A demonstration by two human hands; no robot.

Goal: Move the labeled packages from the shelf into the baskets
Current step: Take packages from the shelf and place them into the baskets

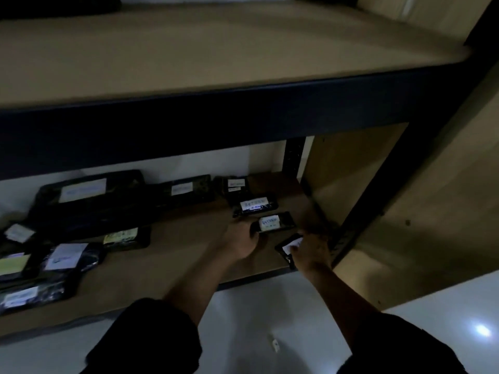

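On the lower shelf, a small black package with a white label sits under my left hand, whose fingers curl round its near end. My right hand grips another labeled package, tilted at the shelf's front edge. More black labeled packages lie leftward.

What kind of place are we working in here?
Likely a stockroom or parcel storage area: a dark metal shelving rack with board shelves, many black labeled packages on the lower shelf, and a glossy tiled floor.
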